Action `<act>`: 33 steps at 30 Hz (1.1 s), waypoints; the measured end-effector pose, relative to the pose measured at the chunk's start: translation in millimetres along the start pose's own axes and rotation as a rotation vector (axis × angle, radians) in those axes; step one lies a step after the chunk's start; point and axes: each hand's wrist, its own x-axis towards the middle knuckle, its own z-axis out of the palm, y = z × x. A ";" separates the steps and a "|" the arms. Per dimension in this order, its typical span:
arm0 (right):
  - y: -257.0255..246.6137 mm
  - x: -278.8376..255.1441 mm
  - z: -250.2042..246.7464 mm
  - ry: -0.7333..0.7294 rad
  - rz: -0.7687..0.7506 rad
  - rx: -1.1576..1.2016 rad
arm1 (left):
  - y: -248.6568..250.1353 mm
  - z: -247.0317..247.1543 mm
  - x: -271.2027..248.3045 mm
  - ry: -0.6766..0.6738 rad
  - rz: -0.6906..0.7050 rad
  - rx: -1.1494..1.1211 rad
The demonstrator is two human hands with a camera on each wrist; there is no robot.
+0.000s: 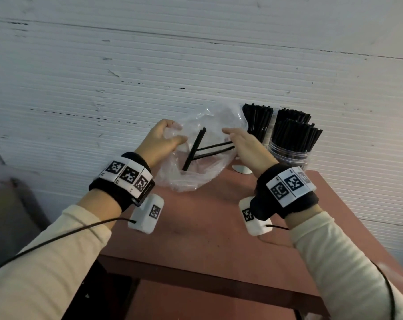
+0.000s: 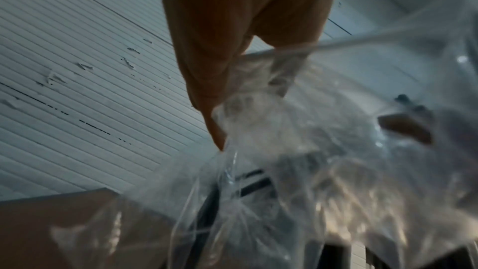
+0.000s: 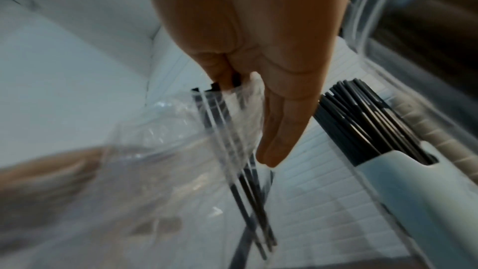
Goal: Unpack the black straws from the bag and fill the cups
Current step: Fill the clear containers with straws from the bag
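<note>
Your left hand (image 1: 160, 140) holds the left edge of the clear plastic bag (image 1: 195, 172) above the back of the reddish-brown table (image 1: 207, 227); your right hand (image 1: 244, 144) is at its right edge. A few thin black straws (image 1: 197, 144) lie inside. Right of the bag, clear plastic cups (image 1: 290, 155) packed with upright straws stand against the white ribbed wall (image 1: 149, 54).

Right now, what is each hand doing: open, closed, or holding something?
Left hand: grips the edge of the clear plastic bag.
Right hand: pinches the thin black straws through the bag, other fingers extended.
</note>
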 end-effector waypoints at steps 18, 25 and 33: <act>-4.8 -16.1 -12.9 -0.023 -0.212 -0.148 | 10.7 15.2 -22.2 -0.127 0.052 -0.078; 3.1 -15.7 -16.0 0.042 -0.105 -0.118 | 11.7 9.5 -21.5 -0.190 0.052 -0.190; 21.2 -10.8 -13.3 0.023 -0.170 -0.183 | 9.4 8.4 -24.8 -0.267 0.179 -0.145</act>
